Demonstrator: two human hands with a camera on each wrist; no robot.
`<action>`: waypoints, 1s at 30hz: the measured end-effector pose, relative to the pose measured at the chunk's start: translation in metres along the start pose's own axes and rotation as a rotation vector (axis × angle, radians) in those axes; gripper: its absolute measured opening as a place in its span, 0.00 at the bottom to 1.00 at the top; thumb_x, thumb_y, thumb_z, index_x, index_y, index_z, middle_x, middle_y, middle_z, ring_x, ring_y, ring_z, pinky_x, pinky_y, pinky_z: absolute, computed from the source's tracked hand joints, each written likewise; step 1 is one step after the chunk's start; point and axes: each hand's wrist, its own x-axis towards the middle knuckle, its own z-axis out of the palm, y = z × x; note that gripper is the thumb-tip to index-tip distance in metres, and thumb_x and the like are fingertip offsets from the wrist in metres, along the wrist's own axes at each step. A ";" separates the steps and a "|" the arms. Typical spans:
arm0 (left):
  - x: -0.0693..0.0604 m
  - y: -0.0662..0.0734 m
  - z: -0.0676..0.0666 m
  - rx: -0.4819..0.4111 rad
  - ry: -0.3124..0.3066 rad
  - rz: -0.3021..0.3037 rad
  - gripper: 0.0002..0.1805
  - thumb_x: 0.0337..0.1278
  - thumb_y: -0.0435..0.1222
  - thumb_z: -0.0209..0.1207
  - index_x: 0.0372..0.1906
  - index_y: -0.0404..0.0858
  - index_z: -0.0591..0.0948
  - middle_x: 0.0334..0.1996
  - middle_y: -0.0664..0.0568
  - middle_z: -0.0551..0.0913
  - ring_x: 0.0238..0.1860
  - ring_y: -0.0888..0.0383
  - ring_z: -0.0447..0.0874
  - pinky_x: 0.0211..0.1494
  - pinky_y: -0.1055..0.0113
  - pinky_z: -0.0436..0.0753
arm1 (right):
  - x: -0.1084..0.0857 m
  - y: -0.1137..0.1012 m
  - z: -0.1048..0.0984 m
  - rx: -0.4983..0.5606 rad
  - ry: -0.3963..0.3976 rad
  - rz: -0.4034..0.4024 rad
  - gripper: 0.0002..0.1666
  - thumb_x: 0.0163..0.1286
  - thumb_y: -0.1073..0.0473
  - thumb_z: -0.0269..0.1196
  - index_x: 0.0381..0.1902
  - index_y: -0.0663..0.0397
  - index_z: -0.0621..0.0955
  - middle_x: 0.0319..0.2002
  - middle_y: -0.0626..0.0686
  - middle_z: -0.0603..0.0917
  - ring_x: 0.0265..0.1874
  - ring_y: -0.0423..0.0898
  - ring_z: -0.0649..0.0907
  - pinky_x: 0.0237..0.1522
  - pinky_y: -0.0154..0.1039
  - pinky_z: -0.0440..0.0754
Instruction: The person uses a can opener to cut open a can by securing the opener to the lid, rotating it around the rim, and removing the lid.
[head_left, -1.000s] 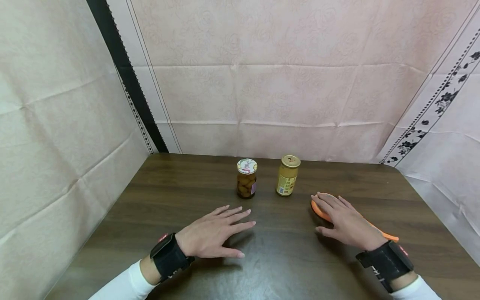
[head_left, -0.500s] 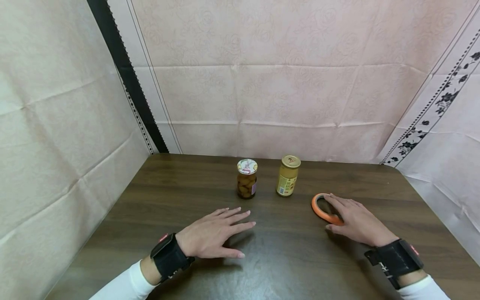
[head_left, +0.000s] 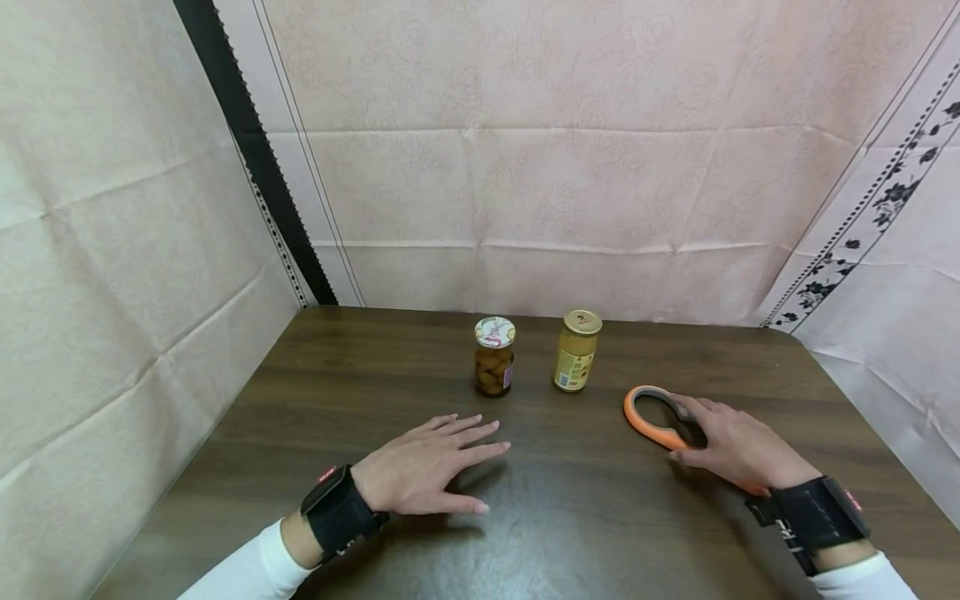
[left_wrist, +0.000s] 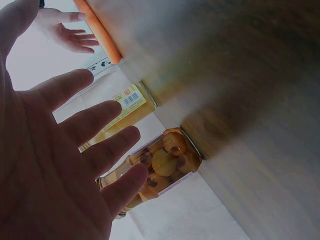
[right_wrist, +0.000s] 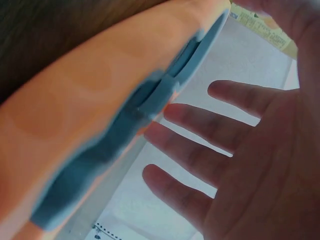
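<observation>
An orange jar opener (head_left: 658, 435) with a looped head and grey inner lining lies on the right side of the table. Over its handle is my right hand (head_left: 742, 446), fingers extended, hiding most of that handle. In the right wrist view the fingers are straight and spread beside the opener (right_wrist: 100, 75); firm contact cannot be told. My left hand (head_left: 423, 468) hovers palm down, fingers spread, holding nothing. Beyond it stands a jar of brown pieces (head_left: 492, 371) with a patterned white lid. To that jar's right is a yellow-labelled jar (head_left: 573, 367) with a gold lid.
The brown wooden table (head_left: 360, 358) carries both jars towards its back edge. A pale cloth (head_left: 585, 192) hangs behind it, and further cloth covers the left and right sides.
My right hand has shifted right and slightly down along the jar opener, uncovering its looped head. The left hand and both jars have stayed put.
</observation>
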 end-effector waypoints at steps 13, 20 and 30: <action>-0.003 -0.001 -0.001 0.003 -0.002 -0.010 0.42 0.68 0.70 0.42 0.80 0.57 0.58 0.80 0.52 0.58 0.81 0.49 0.55 0.81 0.45 0.57 | -0.002 0.015 -0.011 0.042 -0.121 0.063 0.59 0.56 0.28 0.70 0.72 0.63 0.67 0.57 0.68 0.82 0.53 0.63 0.83 0.44 0.61 0.82; -0.001 -0.001 -0.001 -0.003 -0.005 -0.015 0.41 0.68 0.69 0.44 0.80 0.58 0.58 0.80 0.53 0.59 0.81 0.51 0.56 0.81 0.47 0.57 | -0.006 0.021 -0.014 0.039 -0.129 0.049 0.57 0.55 0.32 0.73 0.67 0.68 0.70 0.52 0.68 0.83 0.48 0.60 0.84 0.41 0.57 0.83; -0.001 -0.003 -0.002 -0.010 -0.002 -0.013 0.41 0.69 0.68 0.45 0.80 0.56 0.59 0.80 0.53 0.60 0.80 0.51 0.57 0.81 0.46 0.57 | -0.007 0.025 -0.009 -0.016 -0.202 0.119 0.57 0.53 0.36 0.76 0.67 0.71 0.69 0.56 0.72 0.79 0.54 0.68 0.80 0.47 0.63 0.80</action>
